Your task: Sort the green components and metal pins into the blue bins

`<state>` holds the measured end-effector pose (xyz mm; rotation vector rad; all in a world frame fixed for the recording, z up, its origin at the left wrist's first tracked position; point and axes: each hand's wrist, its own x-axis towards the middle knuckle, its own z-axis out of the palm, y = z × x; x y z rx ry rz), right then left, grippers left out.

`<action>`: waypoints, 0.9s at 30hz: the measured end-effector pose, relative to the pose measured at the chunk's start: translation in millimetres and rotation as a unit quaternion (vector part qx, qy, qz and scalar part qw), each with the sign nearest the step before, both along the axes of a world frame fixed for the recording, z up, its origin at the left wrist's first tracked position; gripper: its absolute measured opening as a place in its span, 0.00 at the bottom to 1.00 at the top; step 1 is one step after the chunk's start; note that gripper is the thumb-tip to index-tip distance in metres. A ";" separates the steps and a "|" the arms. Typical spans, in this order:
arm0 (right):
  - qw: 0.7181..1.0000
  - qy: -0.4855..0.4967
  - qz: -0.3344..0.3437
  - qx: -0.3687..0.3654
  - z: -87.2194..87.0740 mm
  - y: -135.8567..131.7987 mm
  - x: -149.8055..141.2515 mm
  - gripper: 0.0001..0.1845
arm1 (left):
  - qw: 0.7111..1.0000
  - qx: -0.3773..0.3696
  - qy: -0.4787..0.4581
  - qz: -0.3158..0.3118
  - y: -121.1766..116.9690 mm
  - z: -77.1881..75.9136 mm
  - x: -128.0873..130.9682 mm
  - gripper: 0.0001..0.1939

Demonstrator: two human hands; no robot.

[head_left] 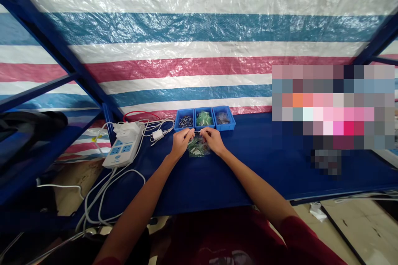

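My left hand [182,140] and my right hand [212,140] come close together over the blue table, fingertips pinched. Between them runs a small thin silvery rod [197,132], gripped at both ends; its exact kind is too small to make out. Just below the hands lies a pile of small clear and green plastic packets [199,149], with pale slim pieces showing in it. Directly behind my hands stand three blue bins in a row. The left bin [178,125] contains small dark and silvery parts, the middle bin [204,126] green pieces, the right bin [228,126] clear, greyish pieces.
A white power strip [120,153] with a plugged-in adapter and tangled white cables [102,192] occupies the table's left side. Near the bins sits a small white charger [157,134]. Blue frame posts and a striped plastic sheet [199,29] enclose the back. A blurred-out patch covers the right.
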<state>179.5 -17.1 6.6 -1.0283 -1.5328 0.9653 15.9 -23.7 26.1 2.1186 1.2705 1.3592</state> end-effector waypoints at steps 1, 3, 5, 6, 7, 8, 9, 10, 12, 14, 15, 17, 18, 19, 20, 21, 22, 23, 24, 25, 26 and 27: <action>1.000 0.004 -0.003 -0.004 -0.7 0.6 -0.3 0.18 | 1.000 0.008 -0.004 0.003 -0.3 0.2 0.8 0.20; 1.000 0.012 -0.009 -0.009 -2.4 2.1 -0.6 0.20 | 1.000 0.020 -0.012 0.008 -0.6 -0.2 2.6 0.16; 1.000 0.018 -0.013 -0.012 -3.8 3.3 -0.8 0.21 | 0.999 0.022 -0.023 0.011 -0.5 -1.2 4.5 0.13; 1.000 0.018 -0.014 -0.014 -4.1 3.4 -0.9 0.22 | 0.999 0.018 -0.031 0.010 -0.4 -1.9 5.4 0.13; 1.000 0.017 -0.013 -0.015 -4.2 3.1 -1.2 0.22 | 0.999 0.013 -0.041 0.009 -0.2 -2.6 6.2 0.13; 1.000 0.015 -0.012 -0.017 -3.9 2.4 -1.6 0.23 | 0.999 0.007 -0.052 0.007 0.0 -3.4 7.0 0.13; 1.000 0.010 -0.010 -0.017 -3.4 1.4 -2.0 0.23 | 0.998 -0.001 -0.064 0.003 0.3 -4.2 7.6 0.13; 1.000 0.004 -0.010 -0.018 -2.8 0.2 -2.6 0.23 | 0.997 -0.010 -0.078 -0.003 0.5 -5.0 7.9 0.13; 1.000 -0.009 -0.019 -0.015 -1.7 -2.0 -3.4 0.24 | 0.994 -0.032 -0.108 -0.013 0.9 -6.6 8.0 0.13; 0.999 -0.020 -0.037 -0.009 -1.3 -2.8 -3.5 0.25 | 0.990 -0.054 -0.127 -0.014 1.1 -8.1 7.2 0.11; 0.999 -0.023 -0.047 -0.006 -1.3 -2.5 -3.0 0.25 | 0.990 -0.059 -0.129 -0.011 1.2 -8.7 6.6 0.11; 0.997 -0.025 -0.067 0.002 -1.7 -1.1 -1.2 0.25 | 0.993 -0.054 -0.105 -0.006 1.4 -9.4 5.2 0.10; 0.997 -0.025 -0.076 0.006 -1.9 -0.2 0.0 0.25 | 0.996 -0.042 -0.080 -0.003 1.6 -9.4 4.6 0.10; 0.996 -0.027 -0.083 0.009 -2.0 0.6 1.3 0.25 | 0.998 -0.023 -0.051 0.001 1.8 -9.2 4.0 0.11; 0.996 -0.030 -0.088 0.011 -1.9 1.2 2.5 0.25 | 1.000 0.000 -0.020 0.004 2.0 -8.8 3.5 0.12; 0.995 -0.033 -0.092 0.011 -1.7 1.6 3.6 0.25 | 1.000 0.023 0.006 0.006 2.3 -8.4 3.1 0.13; 0.995 -0.035 -0.096 0.011 -1.5 1.8 4.3 0.25 | 0.999 0.043 0.025 0.008 2.6 -8.1 2.6 0.14; 0.995 -0.036 -0.097 0.009 -1.2 1.7 4.7 0.24 | 0.998 0.057 0.034 0.010 3.0 -7.8 2.1 0.14; 0.995 -0.034 -0.095 0.007 -0.8 1.4 4.8 0.24 | 0.997 0.062 0.036 0.012 3.4 -7.7 1.4 0.14; 0.996 -0.030 -0.089 0.004 -0.6 1.1 4.5 0.23 | 0.998 0.059 0.033 0.016 3.8 -7.6 0.7 0.15; 0.997 -0.024 -0.079 0.001 -0.4 0.6 4.1 0.23 | 0.998 0.052 0.029 0.020 4.1 -7.5 -0.1 0.15; 0.998 -0.017 -0.065 -0.002 -0.4 0.2 3.4 0.22 | 0.998 0.044 0.025 0.022 4.4 -7.4 -0.8 0.15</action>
